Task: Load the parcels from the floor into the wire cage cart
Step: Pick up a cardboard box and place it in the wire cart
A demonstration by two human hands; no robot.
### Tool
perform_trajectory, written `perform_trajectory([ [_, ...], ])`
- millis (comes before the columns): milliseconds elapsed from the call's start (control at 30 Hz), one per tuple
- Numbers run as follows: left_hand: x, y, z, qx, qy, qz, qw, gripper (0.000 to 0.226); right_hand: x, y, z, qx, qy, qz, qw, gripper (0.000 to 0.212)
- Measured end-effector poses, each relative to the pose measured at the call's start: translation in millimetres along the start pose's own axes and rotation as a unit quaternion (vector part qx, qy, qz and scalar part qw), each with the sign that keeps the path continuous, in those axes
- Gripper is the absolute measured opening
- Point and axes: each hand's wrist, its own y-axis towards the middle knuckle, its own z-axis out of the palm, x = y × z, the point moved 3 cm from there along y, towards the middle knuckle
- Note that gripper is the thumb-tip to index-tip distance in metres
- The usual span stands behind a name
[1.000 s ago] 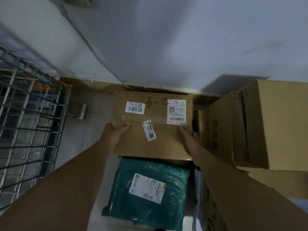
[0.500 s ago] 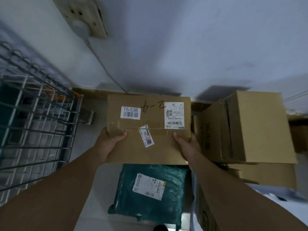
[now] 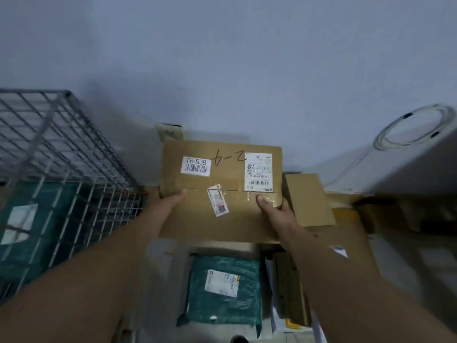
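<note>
Both hands, left hand (image 3: pixel 165 203) and right hand (image 3: pixel 277 211), clamp the T6-538 cardboard box (image 3: pixel 220 191) by its sides, held in the air, right of the wire cage cart (image 3: pixel 61 154), above green mailer (image 3: pixel 223 288) on floor.

Matt brown cardboard box (image 3: pixel 220 191) with glossy tape; grey metal wire cage (image 3: pixel 61 154).

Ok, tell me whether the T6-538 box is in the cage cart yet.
No: both hands, left hand and right hand, hold the cardboard box beside the wire cage cart.
</note>
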Motion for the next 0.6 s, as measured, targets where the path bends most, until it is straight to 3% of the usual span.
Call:
perform_trajectory([
  [167, -101.7, -113.2, -25.7, 0.013, 0.029, 0.078, 0.996, 0.098, 93.6, -108.6, -26.0, -0.009, 0.015, -0.074, 0.997, 0.073],
  [500, -367.3, -379.5, -94.5, 0.062, 0.041, 0.243, 0.967, 0.031, 349.0, -379.9, -77.7, -0.013, 0.066, -0.252, 0.966, 0.073],
  [600, -437.2, -458.5, -120.3, 0.067, 0.05, 0.291, 0.953, 0.03, 425.5, -461.2, -90.1, -0.01, 0.068, -0.304, 0.95, 0.071],
])
